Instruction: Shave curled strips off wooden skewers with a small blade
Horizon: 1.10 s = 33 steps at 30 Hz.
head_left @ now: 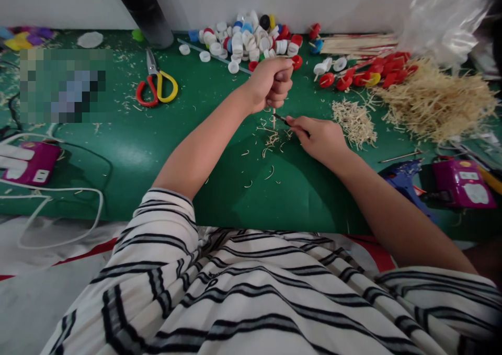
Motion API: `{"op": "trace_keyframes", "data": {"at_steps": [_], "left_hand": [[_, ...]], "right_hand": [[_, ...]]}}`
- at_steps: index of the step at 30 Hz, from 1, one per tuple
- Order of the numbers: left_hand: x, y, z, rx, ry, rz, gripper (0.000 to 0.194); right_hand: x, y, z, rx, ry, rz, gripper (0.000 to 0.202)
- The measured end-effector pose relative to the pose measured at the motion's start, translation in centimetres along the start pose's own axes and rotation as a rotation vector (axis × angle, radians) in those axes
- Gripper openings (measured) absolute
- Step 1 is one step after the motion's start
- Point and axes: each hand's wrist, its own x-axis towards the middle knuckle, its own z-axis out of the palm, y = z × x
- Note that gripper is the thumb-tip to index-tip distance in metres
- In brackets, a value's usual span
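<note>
My left hand is closed in a fist around a thin wooden stick, which points down toward the green table. Just to the right, my right hand pinches a small dark blade, its tip at the stick's side. Curled wood shavings lie below the stick's lower end. The part of the stick inside my left fist is hidden.
Bottle caps are heaped at the back, with a dark bottle and scissors to their left. Red caps, wood fibres, a blue tool and a purple power block lie right; white cables lie left.
</note>
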Motion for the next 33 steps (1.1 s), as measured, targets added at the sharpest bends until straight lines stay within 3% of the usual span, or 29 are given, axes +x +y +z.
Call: {"op": "trace_keyframes", "data": {"at_steps": [6,12,23,33], "left_hand": [[0.1,0.0,0.0,-0.098,0.007,-0.044,0.045],[-0.5,0.3,1.1,0.019,-0.003,-0.001,0.048],[-0.2,0.0,1.5,0.094,-0.129,-0.037,0.056],[-0.4,0.1,1.0,0.045,-0.090,-0.023,0.050]], "right_hand": [[-0.4,-0.1,-0.2,-0.065,-0.045,-0.017,0.041],[-1.0,-0.5,-0.5,-0.161,-0.104,-0.046,0.047],[-0.2,-0.9,-1.5,-0.240,-0.005,-0.051,0.044],[-0.7,-1.0,-0.3,-0.149,-0.015,-0.022,0.042]]}}
